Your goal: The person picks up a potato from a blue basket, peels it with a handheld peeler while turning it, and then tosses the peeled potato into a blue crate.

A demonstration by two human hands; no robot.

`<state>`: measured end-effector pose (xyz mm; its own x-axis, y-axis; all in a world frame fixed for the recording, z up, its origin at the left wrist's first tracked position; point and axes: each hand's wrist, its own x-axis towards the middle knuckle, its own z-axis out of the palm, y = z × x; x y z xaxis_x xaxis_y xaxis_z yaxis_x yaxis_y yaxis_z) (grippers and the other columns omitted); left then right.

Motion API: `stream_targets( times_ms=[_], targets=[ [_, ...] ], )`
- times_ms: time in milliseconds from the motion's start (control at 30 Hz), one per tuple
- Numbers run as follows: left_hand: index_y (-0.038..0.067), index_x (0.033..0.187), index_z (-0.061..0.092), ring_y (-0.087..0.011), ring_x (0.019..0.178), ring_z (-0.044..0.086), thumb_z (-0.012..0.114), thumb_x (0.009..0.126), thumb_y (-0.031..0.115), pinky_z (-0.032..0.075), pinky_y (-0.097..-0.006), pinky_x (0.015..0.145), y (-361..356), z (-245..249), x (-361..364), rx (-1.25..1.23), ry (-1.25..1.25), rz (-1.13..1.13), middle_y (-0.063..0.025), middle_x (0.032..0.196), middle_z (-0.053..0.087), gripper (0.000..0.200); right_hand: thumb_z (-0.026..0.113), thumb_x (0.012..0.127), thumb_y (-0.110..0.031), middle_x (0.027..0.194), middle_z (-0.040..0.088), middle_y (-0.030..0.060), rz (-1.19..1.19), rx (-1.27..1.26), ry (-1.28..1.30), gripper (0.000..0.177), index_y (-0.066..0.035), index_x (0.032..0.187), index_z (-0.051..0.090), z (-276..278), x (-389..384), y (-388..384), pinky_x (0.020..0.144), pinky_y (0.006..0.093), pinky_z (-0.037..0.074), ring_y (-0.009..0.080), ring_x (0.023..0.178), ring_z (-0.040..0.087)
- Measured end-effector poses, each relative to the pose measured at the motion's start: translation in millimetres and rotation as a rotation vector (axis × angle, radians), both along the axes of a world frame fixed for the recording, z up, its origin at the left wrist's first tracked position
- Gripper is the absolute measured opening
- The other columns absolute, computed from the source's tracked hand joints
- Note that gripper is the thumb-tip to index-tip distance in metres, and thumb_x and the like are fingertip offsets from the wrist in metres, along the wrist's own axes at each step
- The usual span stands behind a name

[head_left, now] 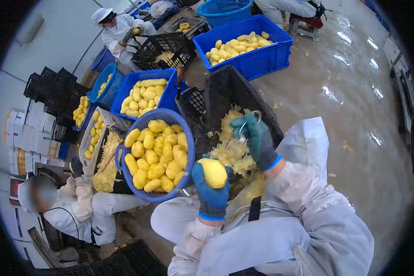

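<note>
My left hand (211, 193), in a blue glove, is closed around a peeled yellow potato (213, 173). Up and to the right of it, my right hand (257, 138), in a teal glove, grips a metal peeler (244, 138) with a looped handle. The peeler is apart from the potato, over a heap of peelings (234, 155) in a black crate (237, 89). Left of my left hand stands a round blue basket (187, 138) full of peeled potatoes (158, 156).
Blue bins (262, 66) (169, 94) of potatoes stand ahead. A white crate (86, 138) and a light blue basket (117, 87) are at left. Co-workers sit at lower left (106, 211) and upper left (119, 34). Another person's legs (273, 9) show at the top.
</note>
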<state>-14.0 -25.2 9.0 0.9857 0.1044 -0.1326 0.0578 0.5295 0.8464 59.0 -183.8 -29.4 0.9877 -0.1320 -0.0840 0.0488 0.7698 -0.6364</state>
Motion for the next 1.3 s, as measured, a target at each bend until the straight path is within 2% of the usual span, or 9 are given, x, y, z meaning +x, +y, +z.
stream_targets(
  times_ms=[67,133,300,567,633,733,967,1067,1300],
  targets=[
    [0.0,0.126,0.041,-0.0265,0.106,0.057,0.077,0.075,-0.001,0.048,-0.0362,0.092,-3.0,7.4,0.9,-0.355,0.134,-0.047,-0.0169,0.118,0.054,0.062,0.044,0.101,-0.026,0.091,0.068,0.01,-0.055,-0.53,-0.262,0.034,0.0,0.099,0.065,8.0,-24.3,31.1,0.076,0.0298,0.051,0.0157,0.078,0.064],
    [0.0,0.124,0.043,-0.0259,0.105,0.057,0.076,0.075,-0.001,0.049,-0.0366,0.091,3.1,-17.1,5.7,1.075,-0.49,0.017,-0.0167,0.116,0.055,0.06,0.044,0.101,-0.026,0.091,0.068,0.0092,0.124,-0.249,-0.011,0.035,0.001,0.101,0.065,22.8,-25.1,30.6,0.076,0.0297,0.05,0.0152,0.077,0.064],
    [0.012,0.128,0.05,-0.0206,0.108,0.059,0.053,0.094,0.043,0.055,-0.0383,0.084,7.6,-17.3,-1.1,0.656,-0.24,-0.03,-0.0088,0.126,0.055,0.046,0.05,0.099,-0.027,0.086,0.068,0.0083,0.007,-0.048,-0.011,0.03,-0.001,0.093,0.064,4.8,-9.0,6.8,0.072,0.0303,0.051,0.0147,0.075,0.063],
    [0.012,0.131,0.05,-0.0271,0.095,0.062,0.051,0.092,0.045,0.055,-0.0404,0.079,2.8,14.7,-4.9,0.778,-0.202,-0.161,-0.0123,0.114,0.061,0.051,0.046,0.1,-0.029,0.078,0.063,0.0038,-0.061,-0.233,-0.117,0.033,-0.002,0.094,0.065,39.8,-14.9,9.2,0.071,0.0293,0.051,0.0129,0.074,0.062],
    [0.011,0.134,0.046,-0.0263,0.098,0.061,0.055,0.091,0.037,0.055,-0.0389,0.081,8.1,8.7,-2.3,0.728,-0.234,-0.225,-0.0122,0.118,0.059,0.052,0.046,0.101,-0.032,0.076,0.063,0.0026,-0.281,-0.97,-0.496,0.037,-0.001,0.094,0.065,28.7,-24.8,33.1,0.069,0.0288,0.051,0.0116,0.072,0.061],
    [0.008,0.137,0.039,-0.0244,0.106,0.059,0.067,0.084,0.013,0.054,-0.037,0.086,20.9,3.1,1.2,0.315,0.009,-0.335,-0.013,0.126,0.054,0.06,0.044,0.102,-0.031,0.081,0.065,0.003,0.068,-0.119,-0.149,0.038,0.0,0.096,0.065,32.7,-13.2,19.0,0.072,0.0268,0.05,0.0114,0.075,0.062],
    [0.01,0.138,0.044,-0.0248,0.102,0.06,0.051,0.094,0.04,0.055,-0.0385,0.081,18.5,1.9,-3.6,1.07,-0.441,-0.276,-0.0107,0.122,0.057,0.053,0.045,0.101,-0.038,0.079,0.064,0.0048,0.013,-0.569,-0.248,0.044,0.001,0.099,0.065,27.8,-11.6,14.9,0.067,0.026,0.05,0.0132,0.07,0.062],
    [0.01,0.134,0.048,-0.027,0.1,0.062,0.051,0.093,0.043,0.056,-0.0405,0.078,8.4,18.8,-9.1,0.79,-0.164,-0.308,-0.012,0.118,0.06,0.053,0.046,0.099,-0.042,0.08,0.065,0.0062,0.068,-0.044,0.033,0.047,0.001,0.097,0.065,41.5,-7.6,7.6,0.066,0.0268,0.049,0.0133,0.069,0.061],
    [0.007,0.128,0.05,-0.0247,0.107,0.06,0.049,0.097,0.04,0.055,-0.0415,0.085,19.7,5.5,-1.5,0.417,-0.091,-0.354,-0.0127,0.12,0.06,0.045,0.046,0.1,-0.039,0.083,0.067,0.0062,0.119,-0.156,-0.011,0.044,0.0,0.098,0.066,41.6,-18.7,7.7,0.066,0.0268,0.05,0.0125,0.07,0.062]
  ],
)
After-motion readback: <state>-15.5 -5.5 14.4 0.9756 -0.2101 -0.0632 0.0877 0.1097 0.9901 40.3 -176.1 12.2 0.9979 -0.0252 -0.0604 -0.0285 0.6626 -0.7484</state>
